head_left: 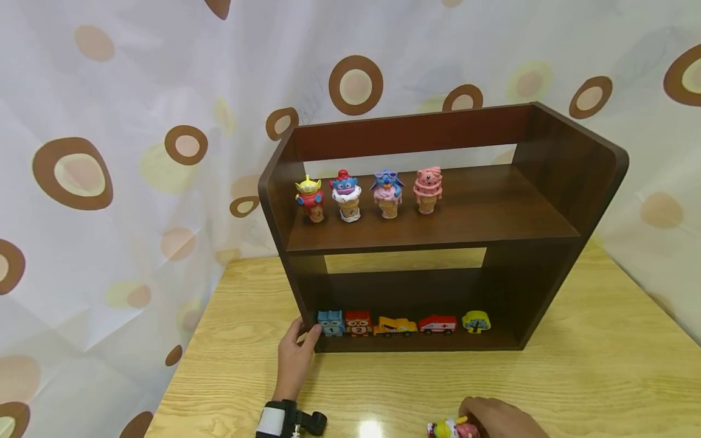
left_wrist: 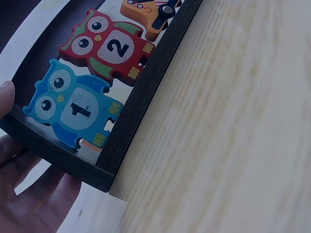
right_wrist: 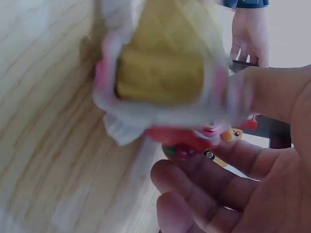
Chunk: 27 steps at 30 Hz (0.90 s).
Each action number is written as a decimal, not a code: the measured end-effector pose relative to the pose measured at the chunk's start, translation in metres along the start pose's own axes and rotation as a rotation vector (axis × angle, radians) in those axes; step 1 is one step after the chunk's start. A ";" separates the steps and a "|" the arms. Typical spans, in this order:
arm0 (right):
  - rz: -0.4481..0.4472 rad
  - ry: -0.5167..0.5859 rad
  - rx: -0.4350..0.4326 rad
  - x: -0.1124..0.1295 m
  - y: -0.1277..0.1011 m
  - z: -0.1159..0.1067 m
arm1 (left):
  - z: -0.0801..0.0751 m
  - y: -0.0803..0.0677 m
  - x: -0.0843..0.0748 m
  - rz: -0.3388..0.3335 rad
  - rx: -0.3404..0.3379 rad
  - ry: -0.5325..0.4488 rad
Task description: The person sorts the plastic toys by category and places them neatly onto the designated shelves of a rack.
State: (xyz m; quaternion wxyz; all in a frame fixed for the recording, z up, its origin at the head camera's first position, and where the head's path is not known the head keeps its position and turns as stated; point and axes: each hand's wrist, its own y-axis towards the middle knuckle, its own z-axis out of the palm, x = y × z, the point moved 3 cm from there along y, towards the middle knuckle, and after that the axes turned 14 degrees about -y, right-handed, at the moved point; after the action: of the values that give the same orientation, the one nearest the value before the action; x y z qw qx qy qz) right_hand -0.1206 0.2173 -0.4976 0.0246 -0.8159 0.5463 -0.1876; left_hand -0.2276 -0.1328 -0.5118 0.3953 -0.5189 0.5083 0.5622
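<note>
A dark brown two-tier shelf (head_left: 504, 201) stands on the table. My left hand (head_left: 294, 359) grips the lower front of its left side panel, thumb on one face and fingers on the outside. Just inside that panel stand a blue owl block (left_wrist: 73, 104) marked 1 and a red owl block (left_wrist: 109, 48) marked 2. At the table's near edge my right hand (head_left: 504, 417) holds an ice-cream-cone figurine (right_wrist: 163, 77), whose waffle cone and whitish rim are blurred in the right wrist view. Its head is partly hidden.
On the upper tier several ice-cream-cone figurines (head_left: 388, 194) stand in a row towards the left. The lower tier also holds an orange tow truck (head_left: 395, 327), a red and white ambulance (head_left: 437, 324) and a yellow block (head_left: 476, 322). A patterned sheet (head_left: 131, 201) hangs behind.
</note>
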 end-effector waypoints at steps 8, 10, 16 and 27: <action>-0.056 0.042 -0.056 0.006 0.002 -0.009 | 0.000 -0.001 -0.003 -0.011 0.002 -0.026; -0.094 0.053 -0.114 0.009 0.002 -0.013 | 0.000 -0.001 -0.004 -0.006 0.004 -0.034; -0.167 0.074 -0.246 0.014 -0.003 -0.028 | 0.000 -0.001 -0.003 -0.004 0.008 -0.038; -0.210 -0.017 -0.580 0.026 -0.011 -0.063 | 0.000 0.000 0.000 0.000 0.005 -0.022</action>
State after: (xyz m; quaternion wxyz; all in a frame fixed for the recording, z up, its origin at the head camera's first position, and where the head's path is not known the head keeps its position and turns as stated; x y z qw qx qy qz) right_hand -0.1230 0.2087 -0.4291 -0.2244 -0.8425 0.4895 -0.0187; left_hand -0.2277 -0.1330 -0.5113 0.4023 -0.5115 0.5054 0.5667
